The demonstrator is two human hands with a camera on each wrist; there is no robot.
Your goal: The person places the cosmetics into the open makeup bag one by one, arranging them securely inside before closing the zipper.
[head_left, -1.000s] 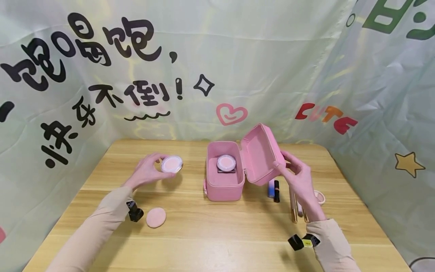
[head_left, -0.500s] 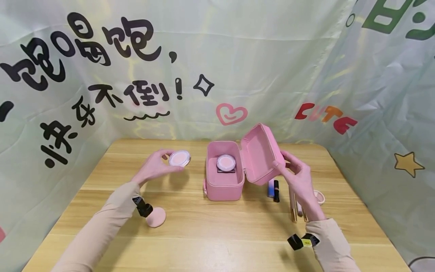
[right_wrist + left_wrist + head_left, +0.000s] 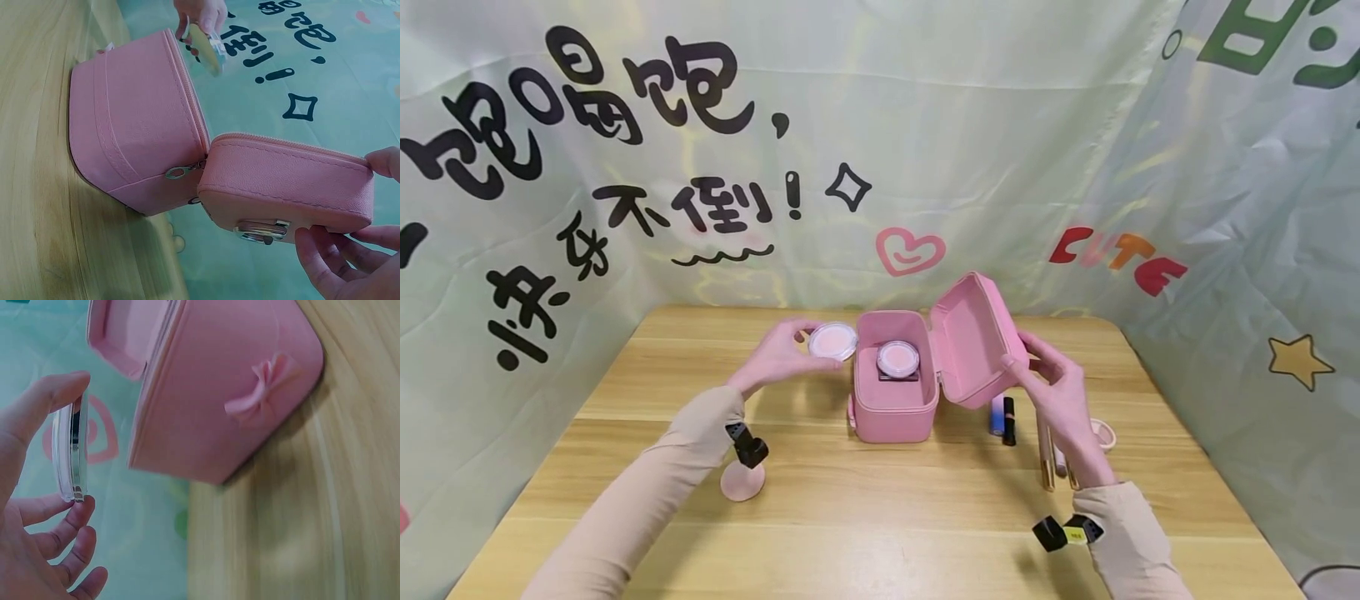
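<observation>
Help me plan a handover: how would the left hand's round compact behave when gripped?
Probably stiff: the compact in the left hand shows no bending. It may be slippery, given its glossy rim. Its circular outline suggests it could roll on edge.

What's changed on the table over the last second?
In the head view, the left grip has carried its round compact rightward and slightly up, toward the pink case. Nothing was grasped or released. The right grip still holds the lid open; the case, the compact inside it and the pink disc stayed put.
</observation>
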